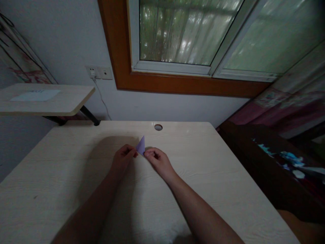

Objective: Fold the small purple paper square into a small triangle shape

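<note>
A small folded piece of purple paper [141,146] stands up as a pointed triangle just above the light wooden desk [76,176]. My left hand [123,156] pinches its left lower edge with fingers closed. My right hand [156,160] pinches its right lower corner, fingers curled. Both hands meet near the desk's middle, a little in front of the round cable hole [158,127].
A raised side shelf [63,101] with a sheet of white paper [35,95] stands at the back left. A wall socket [99,72] with a cable sits above it. A window [193,34] is behind, and a dark wooden bed frame [254,159] borders the right.
</note>
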A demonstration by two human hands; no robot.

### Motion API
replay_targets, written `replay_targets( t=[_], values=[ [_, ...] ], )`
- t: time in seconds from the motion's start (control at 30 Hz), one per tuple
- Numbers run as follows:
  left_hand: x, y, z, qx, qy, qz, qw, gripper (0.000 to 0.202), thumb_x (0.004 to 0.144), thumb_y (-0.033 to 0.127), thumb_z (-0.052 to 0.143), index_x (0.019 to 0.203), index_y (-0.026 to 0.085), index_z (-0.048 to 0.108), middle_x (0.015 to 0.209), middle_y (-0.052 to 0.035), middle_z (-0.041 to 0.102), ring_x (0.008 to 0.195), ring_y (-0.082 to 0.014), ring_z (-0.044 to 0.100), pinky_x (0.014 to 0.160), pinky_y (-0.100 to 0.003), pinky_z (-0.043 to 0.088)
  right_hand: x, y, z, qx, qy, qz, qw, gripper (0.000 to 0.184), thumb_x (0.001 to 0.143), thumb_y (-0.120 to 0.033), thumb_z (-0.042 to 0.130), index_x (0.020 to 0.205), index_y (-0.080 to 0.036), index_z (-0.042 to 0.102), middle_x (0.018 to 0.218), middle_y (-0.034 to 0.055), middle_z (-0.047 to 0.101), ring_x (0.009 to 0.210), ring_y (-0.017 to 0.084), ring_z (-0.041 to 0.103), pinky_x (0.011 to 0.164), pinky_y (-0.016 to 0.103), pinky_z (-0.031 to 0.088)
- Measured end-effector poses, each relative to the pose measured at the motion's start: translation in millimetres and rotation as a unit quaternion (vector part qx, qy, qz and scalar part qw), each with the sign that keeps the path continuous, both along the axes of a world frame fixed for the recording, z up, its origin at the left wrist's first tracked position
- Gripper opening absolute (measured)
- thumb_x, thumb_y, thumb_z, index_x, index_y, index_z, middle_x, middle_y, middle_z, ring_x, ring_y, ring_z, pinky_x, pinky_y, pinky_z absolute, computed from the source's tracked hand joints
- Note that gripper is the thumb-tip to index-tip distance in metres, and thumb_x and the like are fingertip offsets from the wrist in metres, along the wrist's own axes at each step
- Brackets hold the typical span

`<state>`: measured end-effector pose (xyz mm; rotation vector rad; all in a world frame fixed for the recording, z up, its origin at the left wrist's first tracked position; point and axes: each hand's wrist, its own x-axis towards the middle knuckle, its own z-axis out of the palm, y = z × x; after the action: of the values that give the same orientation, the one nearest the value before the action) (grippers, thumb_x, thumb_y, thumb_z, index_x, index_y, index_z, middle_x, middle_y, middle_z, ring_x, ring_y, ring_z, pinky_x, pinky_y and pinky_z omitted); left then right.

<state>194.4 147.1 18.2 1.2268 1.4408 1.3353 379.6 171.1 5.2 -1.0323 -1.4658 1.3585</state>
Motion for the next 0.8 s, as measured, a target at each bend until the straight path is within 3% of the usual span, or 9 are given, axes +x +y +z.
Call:
replay_targets(
  t=[0.17, 0.3, 0.4, 0.57, 0.8],
  values=[
    [0.3, 0.2, -1.8, -0.001, -0.003, -0.016, 1.000, 0.020, 0.079, 0.037, 0.063, 0.072, 0.018, 0.061, 0.067, 0.0003, 0.063, 0.069, -0.0163, 0.059, 0.071, -0.028, 0.047, 0.3, 2.1, -3.4, 0.024, -0.001, -0.013, 1.000, 0.029, 0.082, -0.047, 0.070, 0.095, -0.021, 0.070, 0.074, -0.0017, 0.057, 0.067, 0.013, 0.048, 0.065, 0.026, 0.039],
    [0.8, 0.6, -1.7, 0.006, -0.014, -0.036, 0.999, 0.018, 0.079, 0.035, 0.063, 0.072, 0.018, 0.061, 0.068, 0.0006, 0.063, 0.068, -0.0155, 0.059, 0.071, -0.027, 0.047, 2.9, 2.2, 2.2, 0.078, -0.045, 0.018, 0.996, 0.023, 0.085, -0.044, 0.068, 0.079, -0.022, 0.073, 0.074, 0.0002, 0.055, 0.071, 0.015, 0.050, 0.066, 0.027, 0.038],
    [1.9, 0.2, 1.6, 0.008, -0.017, -0.035, 0.999, 0.016, 0.079, 0.032, 0.064, 0.071, 0.018, 0.062, 0.068, 0.0010, 0.063, 0.068, -0.0146, 0.058, 0.071, -0.026, 0.046, 3.9, 1.7, 4.5, 0.070, -0.044, 0.032, 0.996, 0.023, 0.084, -0.042, 0.069, 0.072, -0.022, 0.072, 0.070, -0.0001, 0.054, 0.069, 0.015, 0.049, 0.063, 0.027, 0.036],
    [1.7, 0.2, 1.7, 0.002, -0.013, 0.007, 1.000, 0.016, 0.079, 0.033, 0.064, 0.072, 0.018, 0.062, 0.067, 0.0012, 0.062, 0.068, -0.0148, 0.058, 0.071, -0.026, 0.046, 4.3, 2.3, 4.0, 0.034, -0.029, 0.017, 0.999, 0.020, 0.080, -0.039, 0.072, 0.071, -0.021, 0.073, 0.070, -0.0004, 0.056, 0.065, 0.014, 0.049, 0.062, 0.027, 0.036],
    [-8.3, 6.9, -11.4, 0.013, -0.056, 0.085, 0.995, 0.019, 0.080, 0.037, 0.065, 0.075, 0.018, 0.062, 0.072, 0.0001, 0.062, 0.070, -0.0148, 0.058, 0.070, -0.025, 0.046, 5.0, 4.2, 3.3, 0.034, -0.020, 0.003, 0.999, 0.017, 0.080, -0.036, 0.071, 0.073, -0.021, 0.074, 0.074, 0.0011, 0.062, 0.069, 0.015, 0.052, 0.064, 0.027, 0.038]
  ],
)
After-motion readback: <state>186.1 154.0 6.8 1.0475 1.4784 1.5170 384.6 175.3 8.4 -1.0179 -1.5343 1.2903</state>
